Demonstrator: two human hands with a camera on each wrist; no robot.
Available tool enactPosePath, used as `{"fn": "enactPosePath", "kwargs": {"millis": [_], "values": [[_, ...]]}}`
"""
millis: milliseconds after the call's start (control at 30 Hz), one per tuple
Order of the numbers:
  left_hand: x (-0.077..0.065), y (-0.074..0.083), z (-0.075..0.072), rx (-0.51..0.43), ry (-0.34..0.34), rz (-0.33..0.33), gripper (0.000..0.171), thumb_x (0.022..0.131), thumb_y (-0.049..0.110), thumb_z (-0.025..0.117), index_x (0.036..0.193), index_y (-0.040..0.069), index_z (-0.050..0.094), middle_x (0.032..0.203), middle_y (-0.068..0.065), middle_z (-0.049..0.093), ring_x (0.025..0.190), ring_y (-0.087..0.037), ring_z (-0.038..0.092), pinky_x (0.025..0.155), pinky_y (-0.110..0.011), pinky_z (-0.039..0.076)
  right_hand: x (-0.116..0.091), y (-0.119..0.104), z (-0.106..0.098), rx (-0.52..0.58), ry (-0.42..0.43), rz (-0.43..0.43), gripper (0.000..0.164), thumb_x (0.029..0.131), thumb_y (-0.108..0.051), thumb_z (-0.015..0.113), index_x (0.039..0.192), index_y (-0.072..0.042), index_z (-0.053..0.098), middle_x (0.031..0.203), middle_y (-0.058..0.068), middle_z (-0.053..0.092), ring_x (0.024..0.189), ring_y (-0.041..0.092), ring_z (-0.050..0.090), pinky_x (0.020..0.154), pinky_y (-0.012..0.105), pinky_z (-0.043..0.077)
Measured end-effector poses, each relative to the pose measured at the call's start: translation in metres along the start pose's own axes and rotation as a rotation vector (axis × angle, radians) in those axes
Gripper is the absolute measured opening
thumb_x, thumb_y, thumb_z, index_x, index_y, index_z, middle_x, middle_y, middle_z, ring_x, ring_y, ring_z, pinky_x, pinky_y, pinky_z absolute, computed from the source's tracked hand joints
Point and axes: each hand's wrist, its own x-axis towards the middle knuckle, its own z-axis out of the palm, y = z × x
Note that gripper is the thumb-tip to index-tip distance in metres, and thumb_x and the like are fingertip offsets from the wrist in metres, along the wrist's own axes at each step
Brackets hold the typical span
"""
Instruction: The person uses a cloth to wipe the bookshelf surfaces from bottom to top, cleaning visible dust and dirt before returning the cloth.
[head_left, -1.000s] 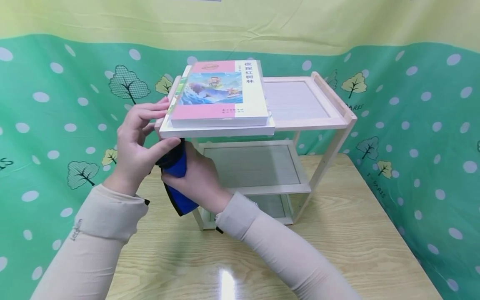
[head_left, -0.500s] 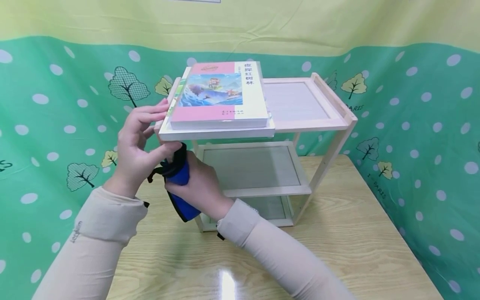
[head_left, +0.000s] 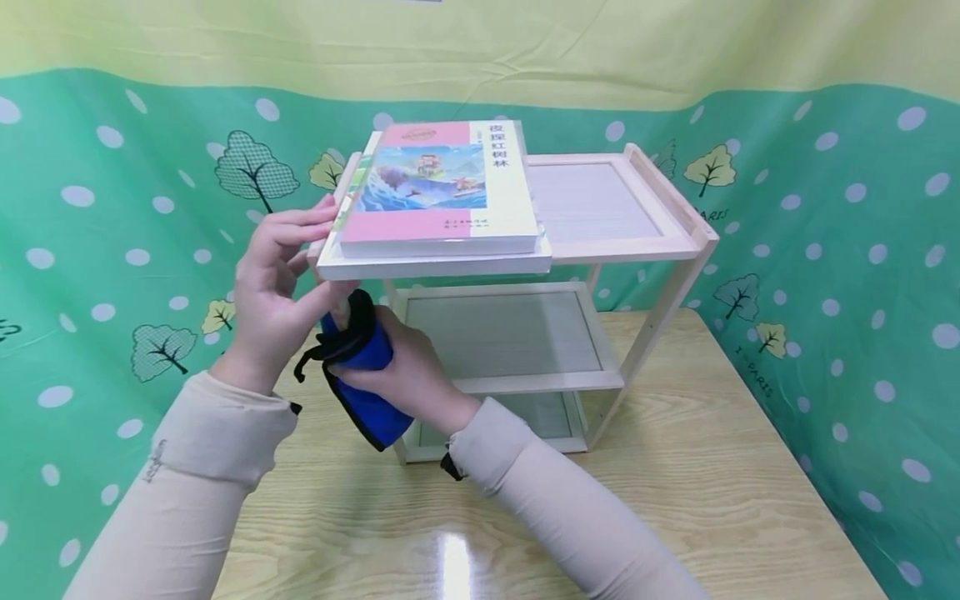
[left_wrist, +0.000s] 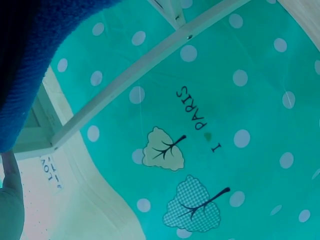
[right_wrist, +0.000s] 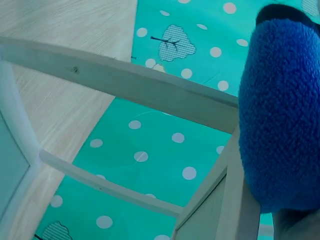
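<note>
My left hand (head_left: 266, 292) holds the upper left end of a pale wooden shelf (head_left: 660, 250), fingers on its side rail and thumb near the front leg. Just below, my right hand (head_left: 405, 358) grips a fleecy blue cloth (head_left: 375, 408) with black edging and a loose black loop. The cloth appears wrapped around the front left leg, which it mostly hides. In the right wrist view the fleecy cloth (right_wrist: 282, 115) covers part of the frame; in the left wrist view it fills the upper left corner (left_wrist: 30, 75). Both wrist views mostly hide the fingers.
Two stacked books (head_left: 442, 183) lie on the top board's left half, the upper one with a pink and cream cover. A middle board (head_left: 502, 333) and lower board (head_left: 540, 417) sit beneath. The wood-grain table (head_left: 675, 467) is backed by a green dotted curtain (head_left: 840, 250).
My right hand has moved slightly down and right with the blue cloth, which tilts more and shows more of its black-edged top. The left hand, shelf and books stay nearly in place.
</note>
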Motion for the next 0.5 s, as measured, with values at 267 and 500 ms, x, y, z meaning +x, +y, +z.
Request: {"fn": "enactPosePath", "kwargs": {"millis": [267,500], "values": [[0.000,-0.002,0.002,-0.029,0.006,-0.002,0.053,0.081,0.017,0.083,0.113,-0.015,0.055,0.124,-0.004,0.063,0.135,-0.024,0.052,0.102,-0.032,0.053,-0.001,0.003,-0.011,0.163,-0.089,0.098,0.061,0.084,-0.028,0.080,0.136,-0.020,0.050,0.120,0.003,0.067,0.096,0.007,0.067,0.080,0.023,0.058],[-0.001,-0.005,0.002,-0.064,0.028,0.016,0.055,0.081,0.019,0.083,0.113,-0.015,0.055,0.125,-0.006,0.063,0.135,-0.026,0.052,0.105,-0.036,0.052,0.000,0.006,-0.020,0.210,-0.214,0.155,0.062,0.091,-0.027,0.072,0.145,-0.025,0.043,0.129,0.001,0.061,0.106,0.010,0.064,0.086,0.026,0.056]]}}
